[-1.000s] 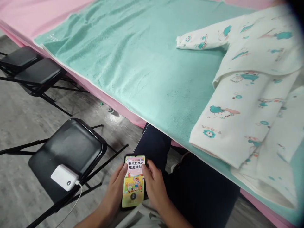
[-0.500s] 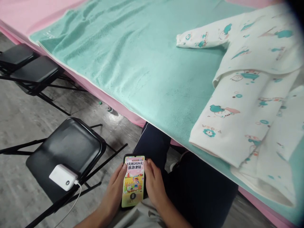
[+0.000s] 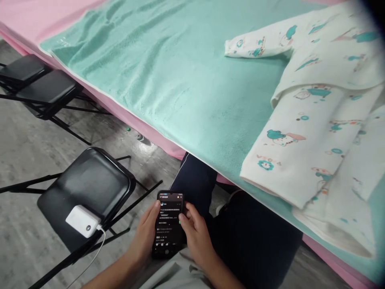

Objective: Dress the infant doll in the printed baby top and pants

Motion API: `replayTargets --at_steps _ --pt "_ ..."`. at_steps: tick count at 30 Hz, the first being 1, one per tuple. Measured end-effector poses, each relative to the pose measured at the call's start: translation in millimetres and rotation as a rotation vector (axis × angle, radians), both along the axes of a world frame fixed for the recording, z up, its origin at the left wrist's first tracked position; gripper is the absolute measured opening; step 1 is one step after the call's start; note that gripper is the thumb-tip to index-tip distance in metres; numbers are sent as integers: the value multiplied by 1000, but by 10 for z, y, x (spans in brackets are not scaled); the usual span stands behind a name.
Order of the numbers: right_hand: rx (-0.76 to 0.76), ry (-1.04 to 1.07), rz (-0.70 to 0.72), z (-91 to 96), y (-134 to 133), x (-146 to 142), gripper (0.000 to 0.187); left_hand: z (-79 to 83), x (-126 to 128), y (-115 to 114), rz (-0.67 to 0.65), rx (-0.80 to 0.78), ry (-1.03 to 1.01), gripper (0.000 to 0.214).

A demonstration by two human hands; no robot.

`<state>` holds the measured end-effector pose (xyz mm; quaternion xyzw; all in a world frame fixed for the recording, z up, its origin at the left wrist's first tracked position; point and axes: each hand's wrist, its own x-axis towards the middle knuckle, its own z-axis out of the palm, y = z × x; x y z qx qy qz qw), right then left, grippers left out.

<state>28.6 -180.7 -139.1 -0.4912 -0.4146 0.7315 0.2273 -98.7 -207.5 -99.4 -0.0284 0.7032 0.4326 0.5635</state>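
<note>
A smartphone (image 3: 168, 224) with a dark screen of small text rests above my lap, upright between both hands. My left hand (image 3: 146, 226) is wrapped along its left edge, thumb near the upper corner. Along the right edge, my right hand (image 3: 195, 228) grips the phone, its thumb lying over the screen's side. The fingers behind the phone are hidden. Beyond my knees, a white garment (image 3: 288, 148) with teal and pink cartoon prints lies on a teal towel (image 3: 198, 92), one sleeve stretched left; neither hand touches it.
A pink cloth (image 3: 30, 18) covers the table beneath the towel. On my left stands a black folding chair (image 3: 99, 176) bearing a white power bank (image 3: 82, 220) with a cable. More black chairs (image 3: 49, 88) stand farther off, and a bottle (image 3: 139, 137) is on the floor.
The phone's screen has switched from a bright, colourful picture to a dark page of text. My right thumb has moved down and inward over the screen's edge. The view has shifted slightly.
</note>
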Motion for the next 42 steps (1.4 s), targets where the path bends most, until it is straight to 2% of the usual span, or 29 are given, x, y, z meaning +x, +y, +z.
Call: replayTargets --at_steps 9,15,20,25,29,31,35,42 --pt "0 197 27 -33 -75 45 64 33 -45 66 -55 17 27 49" --pt "20 195 92 -17 -92 49 81 -4 -69 79 -72 9 25 54" --pt "36 184 122 -18 -102 43 92 14 -97 105 -155 51 55 49" --pt "46 151 112 -65 -107 36 90 37 -102 117 -201 53 53 50" --pt "84 111 64 -94 -79 35 62 10 -117 104 -241 52 84 50" --pt "96 105 68 -91 -74 41 58 -9 -141 101 -260 59 85 49" --pt "105 129 135 -52 -121 59 75 -52 -215 104 -317 105 63 49" --pt "187 24 315 84 -192 66 101 -169 -293 63 -397 169 25 49"
